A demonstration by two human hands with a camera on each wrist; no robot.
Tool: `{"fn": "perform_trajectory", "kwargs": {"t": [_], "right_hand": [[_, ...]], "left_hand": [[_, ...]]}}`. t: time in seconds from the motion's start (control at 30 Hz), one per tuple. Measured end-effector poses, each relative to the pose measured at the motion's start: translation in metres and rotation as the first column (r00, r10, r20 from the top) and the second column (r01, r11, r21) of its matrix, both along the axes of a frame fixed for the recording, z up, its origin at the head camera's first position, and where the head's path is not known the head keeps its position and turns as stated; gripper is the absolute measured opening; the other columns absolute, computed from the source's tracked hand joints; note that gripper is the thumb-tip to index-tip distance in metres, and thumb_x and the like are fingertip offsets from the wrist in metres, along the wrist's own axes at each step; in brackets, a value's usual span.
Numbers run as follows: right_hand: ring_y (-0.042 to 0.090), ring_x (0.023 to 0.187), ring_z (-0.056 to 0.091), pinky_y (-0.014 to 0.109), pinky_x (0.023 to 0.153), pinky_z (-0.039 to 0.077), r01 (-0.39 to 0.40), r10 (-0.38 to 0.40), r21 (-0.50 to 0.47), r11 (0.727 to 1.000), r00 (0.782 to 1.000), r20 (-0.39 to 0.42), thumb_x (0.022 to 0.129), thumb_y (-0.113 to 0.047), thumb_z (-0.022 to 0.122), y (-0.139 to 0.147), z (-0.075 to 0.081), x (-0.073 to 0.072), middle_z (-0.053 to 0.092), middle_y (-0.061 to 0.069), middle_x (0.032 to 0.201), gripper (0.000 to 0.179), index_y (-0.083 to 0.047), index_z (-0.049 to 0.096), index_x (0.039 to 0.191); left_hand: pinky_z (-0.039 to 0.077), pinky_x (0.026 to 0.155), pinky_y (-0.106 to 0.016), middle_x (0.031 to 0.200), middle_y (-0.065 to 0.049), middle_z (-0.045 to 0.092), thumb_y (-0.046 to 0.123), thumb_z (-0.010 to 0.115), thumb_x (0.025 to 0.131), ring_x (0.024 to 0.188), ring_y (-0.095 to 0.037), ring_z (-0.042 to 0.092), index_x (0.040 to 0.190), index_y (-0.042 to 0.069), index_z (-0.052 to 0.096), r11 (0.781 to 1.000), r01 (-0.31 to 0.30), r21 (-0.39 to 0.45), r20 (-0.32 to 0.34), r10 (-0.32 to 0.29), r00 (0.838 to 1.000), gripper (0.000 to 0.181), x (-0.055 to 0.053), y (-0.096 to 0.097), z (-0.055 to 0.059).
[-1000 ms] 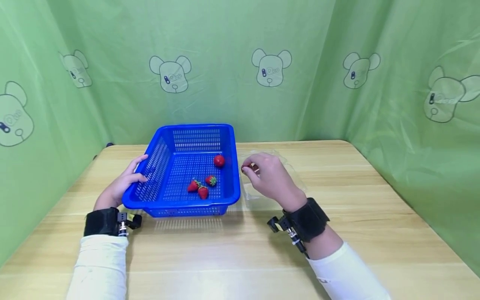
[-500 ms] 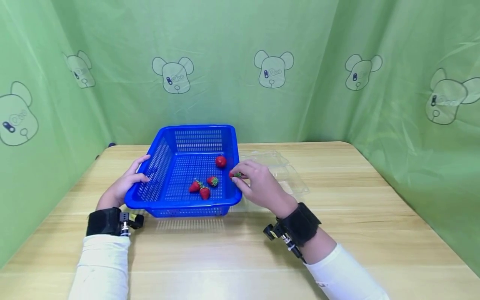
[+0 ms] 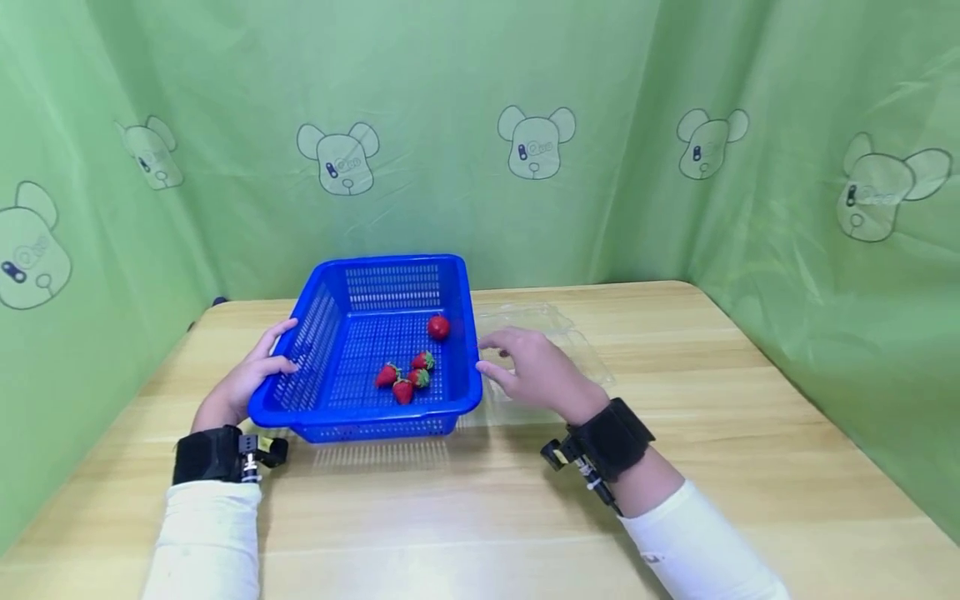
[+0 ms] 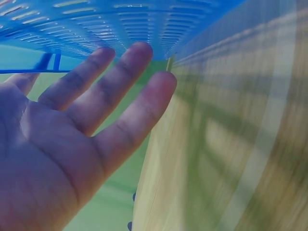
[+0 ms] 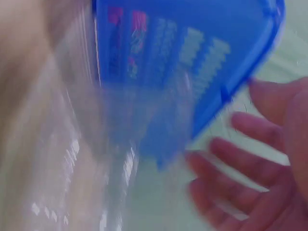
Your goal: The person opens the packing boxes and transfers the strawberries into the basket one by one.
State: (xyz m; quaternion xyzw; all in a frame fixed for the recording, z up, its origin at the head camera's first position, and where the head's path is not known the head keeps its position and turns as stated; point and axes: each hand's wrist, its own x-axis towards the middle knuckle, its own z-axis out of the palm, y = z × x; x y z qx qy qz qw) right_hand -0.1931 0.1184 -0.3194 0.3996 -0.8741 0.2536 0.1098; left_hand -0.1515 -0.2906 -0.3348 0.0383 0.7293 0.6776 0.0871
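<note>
In the head view a blue plastic basket (image 3: 371, 408) with slotted walls holds several strawberries (image 3: 402, 392) near its front right. A small round red fruit (image 3: 438, 327) lies farther back in it. My left hand (image 3: 243, 379) holds the basket's left side, thumb over the rim. The left wrist view shows the other fingers (image 4: 144, 103) stretched out beneath the slotted wall. My right hand (image 3: 543, 371) is just right of the basket's right rim, fingers loosely bent and apart, holding nothing. Whether its thumb tip touches the rim, I cannot tell.
A clear plastic container (image 3: 592, 354) lies on the wooden table (image 3: 450, 533), right of the basket and partly behind my right hand. It blurs across the right wrist view. A green curtain (image 3: 442, 217) closes off the back and both sides.
My right hand has carried a strawberry leftward over the basket's right rim and let it go among the others. It has drawn back right without it. The left hand stays on the basket.
</note>
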Motion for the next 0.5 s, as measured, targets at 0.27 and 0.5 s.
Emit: {"fn": "perform_trajectory", "kwargs": {"t": [0.27, 0.5], "right_hand": [[0.018, 0.083, 0.064, 0.034, 0.076, 0.054, -0.055, -0.027, 0.334, 0.941, 0.972, 0.234, 0.091, -0.014, 0.065, 0.024, -0.002, -0.01, 0.069, 0.005, 0.092, 0.02, -0.001, 0.068, 0.106], [0.013, 0.073, 0.06, 0.032, 0.068, 0.053, 0.083, -0.107, 0.172, 0.982, 0.985, 0.136, 0.09, -0.018, 0.066, 0.032, 0.001, -0.012, 0.065, 0.0, 0.082, 0.014, -0.005, 0.068, 0.095]], "left_hand": [[0.056, 0.076, -0.035, 0.148, -0.031, 0.011, 0.007, 0.043, 0.095, 0.092, -0.023, 0.06, 0.156, 0.027, 0.001, 0.998, -0.016, -0.061, -0.01, 0.016, 1.0, 0.077, 0.003, -0.006, -0.001], [0.054, 0.08, -0.03, 0.146, -0.037, 0.023, 0.026, 0.046, 0.102, 0.095, -0.012, 0.061, 0.155, 0.015, 0.0, 0.974, -0.053, -0.219, -0.111, 0.029, 0.993, 0.071, 0.01, -0.01, 0.013]]}}
